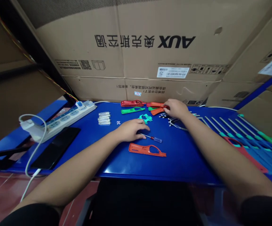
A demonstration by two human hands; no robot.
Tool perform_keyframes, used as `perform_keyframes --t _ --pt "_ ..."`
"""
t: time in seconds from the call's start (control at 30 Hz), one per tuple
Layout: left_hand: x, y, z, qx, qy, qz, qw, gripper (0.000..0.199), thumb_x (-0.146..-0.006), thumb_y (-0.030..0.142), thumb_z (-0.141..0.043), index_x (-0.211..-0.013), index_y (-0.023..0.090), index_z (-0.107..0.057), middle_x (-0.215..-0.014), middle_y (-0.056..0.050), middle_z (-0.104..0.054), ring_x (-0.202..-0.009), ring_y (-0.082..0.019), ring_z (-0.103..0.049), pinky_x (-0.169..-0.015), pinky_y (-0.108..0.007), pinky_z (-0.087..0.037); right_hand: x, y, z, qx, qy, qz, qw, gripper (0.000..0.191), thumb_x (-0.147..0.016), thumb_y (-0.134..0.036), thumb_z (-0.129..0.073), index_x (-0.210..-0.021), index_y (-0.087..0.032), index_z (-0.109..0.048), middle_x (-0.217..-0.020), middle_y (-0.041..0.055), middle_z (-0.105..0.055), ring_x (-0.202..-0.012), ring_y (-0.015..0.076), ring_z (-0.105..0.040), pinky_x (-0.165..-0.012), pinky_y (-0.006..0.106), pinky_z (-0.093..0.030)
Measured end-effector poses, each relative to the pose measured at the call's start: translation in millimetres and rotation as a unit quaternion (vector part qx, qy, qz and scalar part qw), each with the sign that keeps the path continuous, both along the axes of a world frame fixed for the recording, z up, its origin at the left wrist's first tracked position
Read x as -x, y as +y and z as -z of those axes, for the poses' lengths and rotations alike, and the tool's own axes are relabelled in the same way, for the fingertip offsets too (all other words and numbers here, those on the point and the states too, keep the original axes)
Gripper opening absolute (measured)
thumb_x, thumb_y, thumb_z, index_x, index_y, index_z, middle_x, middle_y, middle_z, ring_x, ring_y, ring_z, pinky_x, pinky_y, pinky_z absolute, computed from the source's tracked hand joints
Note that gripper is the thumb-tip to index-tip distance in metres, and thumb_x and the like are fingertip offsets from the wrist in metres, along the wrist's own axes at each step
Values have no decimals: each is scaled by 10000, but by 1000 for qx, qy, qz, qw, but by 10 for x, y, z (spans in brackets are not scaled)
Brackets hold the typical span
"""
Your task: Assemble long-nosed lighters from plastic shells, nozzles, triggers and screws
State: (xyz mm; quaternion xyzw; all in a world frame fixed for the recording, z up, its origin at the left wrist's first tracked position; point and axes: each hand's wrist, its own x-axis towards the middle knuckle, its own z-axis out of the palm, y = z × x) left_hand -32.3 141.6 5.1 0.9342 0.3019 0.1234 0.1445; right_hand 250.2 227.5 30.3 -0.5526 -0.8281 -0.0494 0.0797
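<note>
My left hand (131, 130) rests over the blue table with thumb and fingers apart, beside the metal shaft of a screwdriver (156, 139) with a clear purple handle. Nearer the front edge lies an orange plastic shell (146, 150). At the back, my right hand (176, 108) has its fingers closed on the end of an orange shell piece (157, 111). Red shells (133, 103) and a green shell (133, 110) lie to its left. Small teal parts (145, 118) sit just beyond my left hand.
Silvery cylinders (104, 118) and small white pieces (118, 122) lie left of centre. A power strip (65, 120) and black phone (56, 147) are at the left. Long rods with blue handles (256, 153) fill the right. Cardboard (136, 69) stands behind.
</note>
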Motion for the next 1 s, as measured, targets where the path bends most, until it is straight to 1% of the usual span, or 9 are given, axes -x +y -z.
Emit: perform_keyframes --t 0.07,0.13,0.2,0.3,0.4,0.53,0.7,0.83,1.0 --pt "4 50 33 -7 6 -20 1000 284 -886 374 -703 -1134 236 -718 -1069 -61 -683 -1020 -212 -636 -861 -310 -494 -146 -123 -27 13 26 -2 1000 245 -921 -330 -554 -1006 -161 -710 -1069 131 -696 -977 249 -642 -825 350 -485" --pt "-7 82 56 -15 12 -49 999 238 -907 369 -672 -1084 223 -738 -1014 -60 -690 -962 -206 -647 -833 -309 -497 -335 -305 -60 53 46 -17 997 287 -924 -395 -523 -929 -182 -716 -958 94 -721 -847 217 -655 -751 325 -490" --pt "-19 101 63 -25 16 -80 996 216 -919 359 -649 -1048 215 -746 -985 -62 -692 -938 -210 -648 -804 -310 -492 -530 -508 -64 113 54 -43 991 265 -866 -448 -579 -858 -223 -719 -864 40 -732 -760 193 -656 -683 299 -490" --pt "-21 107 43 -37 26 -116 992 160 -909 323 -643 -941 211 -753 -934 -52 -693 -903 -210 -640 -745 -298 -470 -743 -787 -3 159 60 -52 984 242 -770 -454 -654 -839 -228 -706 -798 25 -724 -700 191 -647 -641 304 -489" --pt "-11 95 13 -43 37 -156 986 142 -886 301 -642 -866 201 -741 -880 -45 -688 -828 -206 -629 -667 -287 -439 -807 -1020 53 161 69 -48 983 202 -803 -404 -588 -796 -221 -675 -759 36 -702 -665 191 -627 -637 323 -482" --pt "-18 65 -4 -48 37 -198 978 165 -870 311 -620 -845 196 -735 -859 -55 -684 -808 -214 -627 -637 -287 -424 -759 -1242 10 136 105 -63 983 182 -799 -400 -592 -803 -231 -661 -818 40 -706 -741 198 -647 -714 338 -502" --pt "-44 18 -22 -50 4 -194 980 210 -891 333 -579 -914 200 -740 -907 -59 -690 -853 -205 -637 -708 -295 -454 -714 -1230 -50 60 256 24 965 228 -751 -446 -637 -815 -230 -671 -730 31 -710 -640 196 -666 -631 328 -527" --pt "-56 -13 -25 -42 -35 -171 984 207 -904 328 -581 -908 194 -738 -898 -54 -698 -859 -188 -643 -749 -293 -463 -671 -1056 -99 25 286 54 957 194 -736 -417 -643 -793 -234 -670 -689 26 -700 -633 192 -659 -619 320 -530" --pt "-73 -44 -40 -30 -71 -141 987 222 -925 312 -568 -919 168 -737 -866 -65 -693 -812 -179 -630 -709 -291 -454 -581 -913 -227 -21 307 80 948 172 -754 -386 -626 -785 -220 -656 -671 28 -684 -588 175 -615 -565 305 -504"
